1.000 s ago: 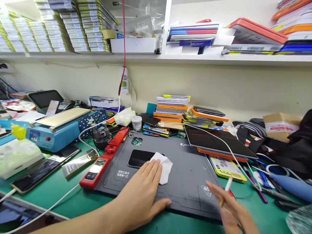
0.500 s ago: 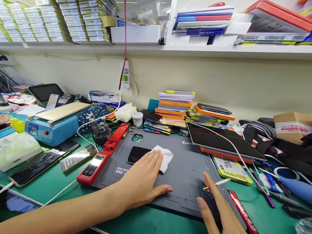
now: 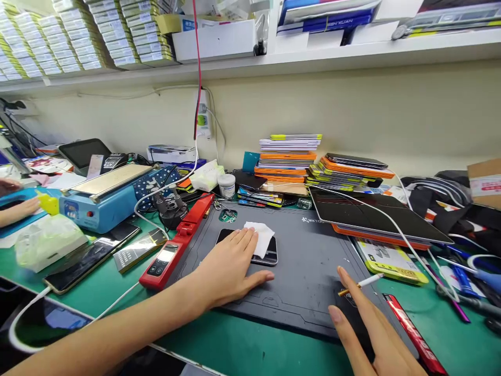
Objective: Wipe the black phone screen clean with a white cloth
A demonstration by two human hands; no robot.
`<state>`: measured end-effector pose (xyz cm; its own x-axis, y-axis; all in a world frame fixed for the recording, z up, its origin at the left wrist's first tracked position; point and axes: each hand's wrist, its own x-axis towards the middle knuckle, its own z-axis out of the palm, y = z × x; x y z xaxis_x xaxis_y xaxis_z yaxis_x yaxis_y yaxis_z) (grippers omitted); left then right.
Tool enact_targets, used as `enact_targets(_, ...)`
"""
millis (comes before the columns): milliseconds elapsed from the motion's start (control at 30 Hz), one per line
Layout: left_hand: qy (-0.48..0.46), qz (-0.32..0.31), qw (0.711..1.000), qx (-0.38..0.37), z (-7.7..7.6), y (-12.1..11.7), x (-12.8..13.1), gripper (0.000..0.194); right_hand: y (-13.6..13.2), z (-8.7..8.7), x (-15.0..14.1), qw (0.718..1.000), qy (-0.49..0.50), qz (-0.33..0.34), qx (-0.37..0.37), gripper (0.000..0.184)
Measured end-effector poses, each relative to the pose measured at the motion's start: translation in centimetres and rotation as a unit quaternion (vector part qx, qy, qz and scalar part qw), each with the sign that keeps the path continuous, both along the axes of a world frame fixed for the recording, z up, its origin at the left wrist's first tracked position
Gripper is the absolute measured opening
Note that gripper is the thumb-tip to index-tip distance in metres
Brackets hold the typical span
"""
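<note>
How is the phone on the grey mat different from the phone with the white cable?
The mat phone has a white cloth on top; the cable phone has none. The cable phone has a white cable at one end; no cable shows on the mat phone. The mat phone lies on a grey mat, the cable phone on the green table. Both lie flat with dark screens facing up.

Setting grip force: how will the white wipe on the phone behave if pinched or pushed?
Probably floppy: the white wipe looks thin, with an uneven, slightly curled edge. Likely light for its size, being a single thin-looking sheet. It may slide easily, since the phone under it looks flat and glossy.
</note>
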<state>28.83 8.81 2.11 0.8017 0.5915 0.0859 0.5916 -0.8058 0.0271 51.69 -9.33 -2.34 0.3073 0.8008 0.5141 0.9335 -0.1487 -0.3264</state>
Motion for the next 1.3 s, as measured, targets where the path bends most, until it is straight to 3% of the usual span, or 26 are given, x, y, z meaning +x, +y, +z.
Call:
enact_targets(200, -0.020, -0.018, 0.989, 0.143, -1.3, -2.5, -6.7, 0.083, 0.1, 0.0, -0.8, 1.000, -0.016, 0.011, 0.011, 0.056)
enact_targets(267, -0.020, 0.003, 0.991, 0.136, -1.8, -2.0, -6.6, 0.084, 0.0, 0.0, -0.7, 1.000, -0.021, 0.013, 0.012, 0.055)
enact_targets(433, -0.004, 0.052, 0.997, 0.051, -1.5, 1.4, -3.3, 0.096, 0.0, 0.0, -0.2, 0.999, -0.046, 0.013, 0.021, 0.055)
enact_targets(533, 0.001, 0.058, 0.997, 0.045, -1.2, 2.0, -3.4, 0.096, 0.2, 0.2, -0.3, 0.998, -0.051, 0.014, 0.029, 0.055)
enact_targets(633, 0.000, 0.060, 0.996, 0.061, -1.5, 0.0, -5.6, 0.094, 0.2, 0.4, -0.8, 0.999, -0.039, -0.004, 0.023, 0.055)
enact_targets(767, -0.030, 0.019, 0.986, 0.165, -2.5, -3.8, -8.7, 0.091, 0.2, 0.6, -1.0, 0.999, -0.031, -0.016, 0.015, 0.055)
enact_targets(867, -0.032, -0.007, 0.982, 0.185, -2.8, -4.4, -9.5, 0.088, 0.0, 0.4, -0.9, 0.999, -0.034, -0.012, 0.014, 0.055)
enact_targets(1000, -0.010, 0.024, 0.995, 0.096, -1.5, -1.8, -7.6, 0.087, -0.1, 0.1, -0.8, 0.999, -0.029, -0.019, 0.004, 0.054)
enact_targets(1133, 0.033, 0.031, 0.999, -0.024, 0.2, 0.9, -3.4, 0.096, 0.1, 0.1, -0.9, 1.000, -0.002, -0.018, 0.002, 0.052)
enact_targets(1300, 0.034, 0.008, 0.999, -0.030, 0.6, -0.6, 1.8, 0.101, 0.0, 0.2, -1.1, 1.000, 0.007, -0.014, 0.002, 0.050)
